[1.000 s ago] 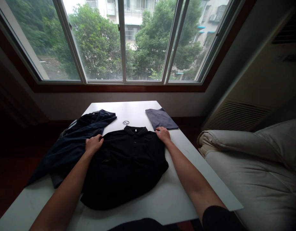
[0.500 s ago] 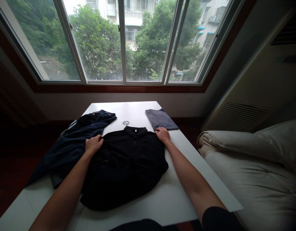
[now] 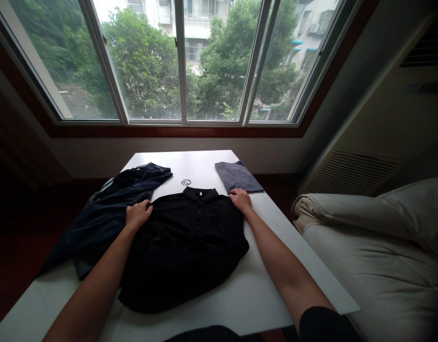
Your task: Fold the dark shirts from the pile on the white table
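A black collared shirt (image 3: pixel 190 242) lies spread on the white table (image 3: pixel 261 289), its collar toward the window. At the shirt's left shoulder edge, my left hand (image 3: pixel 138 213) has its fingers closed on the fabric. My right hand (image 3: pixel 241 200) grips the opposite shoulder with bent fingers, close to a folded grey cloth (image 3: pixel 238 176). Dark blue clothing (image 3: pixel 105 216) is heaped to the left, partly behind my left forearm. Beyond the collar sits a small round item (image 3: pixel 186 182) with a dark rim.
A wide window (image 3: pixel 183 124) fills the wall behind the table's far edge. On the right stands a pale padded sofa (image 3: pixel 375 251), with a vented cream-coloured unit (image 3: pixel 357 168) behind it. Dark red floor shows at the left.
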